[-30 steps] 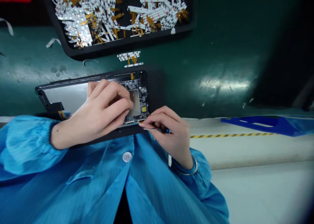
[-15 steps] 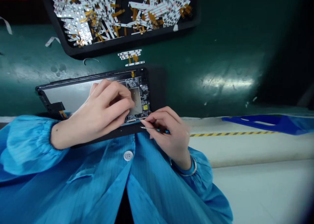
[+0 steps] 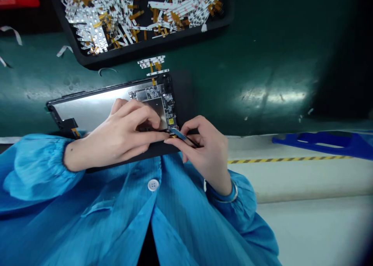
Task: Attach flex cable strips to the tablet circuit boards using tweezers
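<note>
An opened tablet [image 3: 87, 108] lies on the green bench, its silver back plate and a circuit board [image 3: 159, 99] exposed at the right end. My left hand [image 3: 125, 132] rests on the board with fingers curled and pressed down near its lower edge. My right hand [image 3: 201, 145] pinches thin metal tweezers [image 3: 179, 134], their tip at the board's lower right corner, touching my left fingertips. Both sleeves are blue.
A black tray [image 3: 151, 44] heaped with white and orange flex strips stands at the back. A few loose strips [image 3: 153, 64] lie between it and the tablet. A blue holder [image 3: 320, 143] sits at the right, beside a yellow-black striped line [image 3: 291, 159].
My right hand turned and lifted the tweezers from the tablet's front edge up to the board's lower right corner. My left fingers slid down to meet them.
</note>
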The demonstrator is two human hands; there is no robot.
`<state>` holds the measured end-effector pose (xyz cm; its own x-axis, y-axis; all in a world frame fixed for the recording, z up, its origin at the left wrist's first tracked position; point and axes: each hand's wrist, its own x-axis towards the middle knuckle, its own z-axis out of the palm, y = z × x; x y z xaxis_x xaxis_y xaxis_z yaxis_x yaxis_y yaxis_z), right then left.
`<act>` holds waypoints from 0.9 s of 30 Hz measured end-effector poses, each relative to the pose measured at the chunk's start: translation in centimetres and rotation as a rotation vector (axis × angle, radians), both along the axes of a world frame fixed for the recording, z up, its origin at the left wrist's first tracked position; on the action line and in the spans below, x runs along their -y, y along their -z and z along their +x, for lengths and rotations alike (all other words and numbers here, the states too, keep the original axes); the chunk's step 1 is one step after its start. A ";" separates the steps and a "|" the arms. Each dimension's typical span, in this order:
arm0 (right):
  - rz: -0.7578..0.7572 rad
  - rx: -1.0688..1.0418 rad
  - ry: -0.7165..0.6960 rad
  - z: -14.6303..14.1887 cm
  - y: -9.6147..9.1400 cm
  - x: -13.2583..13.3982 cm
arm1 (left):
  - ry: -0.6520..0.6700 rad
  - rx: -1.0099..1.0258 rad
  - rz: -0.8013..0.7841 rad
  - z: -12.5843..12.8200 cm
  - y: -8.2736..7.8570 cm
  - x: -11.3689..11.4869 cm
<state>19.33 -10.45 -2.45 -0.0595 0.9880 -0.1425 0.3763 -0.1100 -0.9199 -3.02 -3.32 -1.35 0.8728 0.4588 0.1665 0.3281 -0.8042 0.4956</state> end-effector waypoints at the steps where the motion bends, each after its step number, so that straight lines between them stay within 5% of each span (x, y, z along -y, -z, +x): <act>1: -0.037 -0.048 -0.021 0.3 0.0 -0.1 | 0.006 -0.001 0.001 0.0 0.0 0.0; 7: -0.193 -0.254 -0.091 1.5 -0.3 -0.8 | 0.019 -0.021 0.063 0.1 -0.1 0.0; 19: -0.049 -0.130 -0.101 1.1 -0.1 -1.0 | 0.152 -0.157 0.269 1.2 -0.8 -0.2; 24: -0.174 -0.285 -0.060 1.6 -0.5 -1.0 | 0.079 -0.034 -0.026 0.1 -1.7 -1.0; 27: -0.261 -0.475 -0.036 2.1 -0.4 -0.9 | -0.159 0.053 -0.205 -2.9 -3.1 -1.5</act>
